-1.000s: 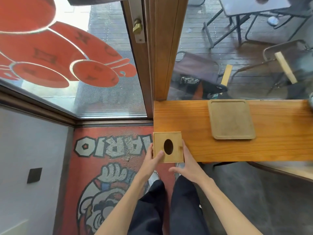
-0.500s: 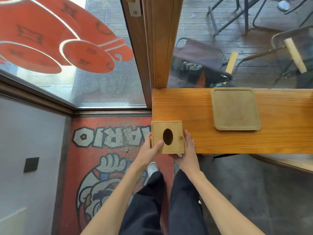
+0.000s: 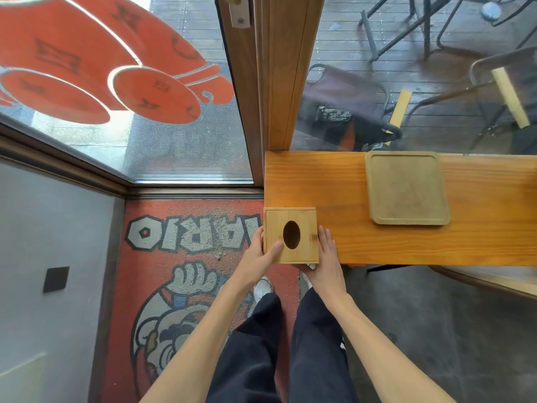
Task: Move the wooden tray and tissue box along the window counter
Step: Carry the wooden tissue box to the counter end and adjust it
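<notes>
Both hands, left hand [image 3: 258, 254] and right hand [image 3: 327, 260], now clasp the square wooden tissue box [image 3: 290, 234] at the orange wooden counter [image 3: 348, 199] corner, seemingly resting; pale square wooden tray [image 3: 406, 187] lies apart.

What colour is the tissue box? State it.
Light natural wood with a dark oval opening on top, seen in the head view: tissue box.

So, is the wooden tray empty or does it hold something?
Empty: the wooden tray shows only its bare inside, lying flat on the counter.
</notes>
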Motion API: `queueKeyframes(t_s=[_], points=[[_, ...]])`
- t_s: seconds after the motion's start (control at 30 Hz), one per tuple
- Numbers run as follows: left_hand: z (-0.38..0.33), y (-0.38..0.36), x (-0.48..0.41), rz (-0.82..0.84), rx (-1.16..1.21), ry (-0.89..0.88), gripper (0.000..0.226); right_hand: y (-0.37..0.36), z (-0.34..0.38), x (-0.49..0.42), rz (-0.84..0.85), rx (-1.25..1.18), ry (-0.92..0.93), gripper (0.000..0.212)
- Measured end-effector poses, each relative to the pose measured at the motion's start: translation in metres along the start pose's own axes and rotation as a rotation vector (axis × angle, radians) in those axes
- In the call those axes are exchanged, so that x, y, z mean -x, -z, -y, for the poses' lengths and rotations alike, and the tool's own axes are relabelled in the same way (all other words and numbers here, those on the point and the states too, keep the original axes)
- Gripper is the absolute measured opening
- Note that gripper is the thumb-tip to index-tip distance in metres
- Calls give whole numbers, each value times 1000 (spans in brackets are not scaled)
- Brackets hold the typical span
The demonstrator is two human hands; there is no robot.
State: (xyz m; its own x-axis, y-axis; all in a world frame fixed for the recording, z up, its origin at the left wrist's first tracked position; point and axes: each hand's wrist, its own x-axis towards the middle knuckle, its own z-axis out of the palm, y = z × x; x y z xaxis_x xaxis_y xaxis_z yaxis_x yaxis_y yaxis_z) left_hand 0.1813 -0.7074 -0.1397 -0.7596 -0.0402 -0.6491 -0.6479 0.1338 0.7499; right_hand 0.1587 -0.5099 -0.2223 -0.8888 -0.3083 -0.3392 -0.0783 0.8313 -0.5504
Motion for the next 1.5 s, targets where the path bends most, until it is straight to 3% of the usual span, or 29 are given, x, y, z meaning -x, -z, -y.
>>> queueKeyframes(t_s=[0.33, 0.7, 0.9, 0.97, 1.07, 1.13, 1.2, 1.37, 1.5], points=[[8, 3, -3, 18, -30, 18, 91, 1, -3, 3, 31, 44, 46, 106], [11, 2, -1, 52, 61, 24, 75, 2, -9, 5, 43, 52, 67, 95], [14, 3, -6, 50, 109, 61, 81, 1, -11, 5, 41, 77, 65, 97], [15, 2, -5, 48, 132, 74, 82, 5, -7, 4, 71, 59, 42, 96], [14, 2, -4, 56, 236, 87, 87, 24, 7, 1, 250, 74, -61, 102], [10, 5, -4, 51, 312, 113, 94, 49, 19, 6, 441, -26, -195, 114], [6, 10, -5, 39, 324, 135, 102, 76, 29, 14, 558, -279, -246, 124], [-11, 23, -13, 43, 313, 130, 93, 100, 61, -4, 384, -821, -427, 114], [-18, 19, -15, 80, 289, 139, 90, 76, 56, -29, 337, -689, -571, 118]])
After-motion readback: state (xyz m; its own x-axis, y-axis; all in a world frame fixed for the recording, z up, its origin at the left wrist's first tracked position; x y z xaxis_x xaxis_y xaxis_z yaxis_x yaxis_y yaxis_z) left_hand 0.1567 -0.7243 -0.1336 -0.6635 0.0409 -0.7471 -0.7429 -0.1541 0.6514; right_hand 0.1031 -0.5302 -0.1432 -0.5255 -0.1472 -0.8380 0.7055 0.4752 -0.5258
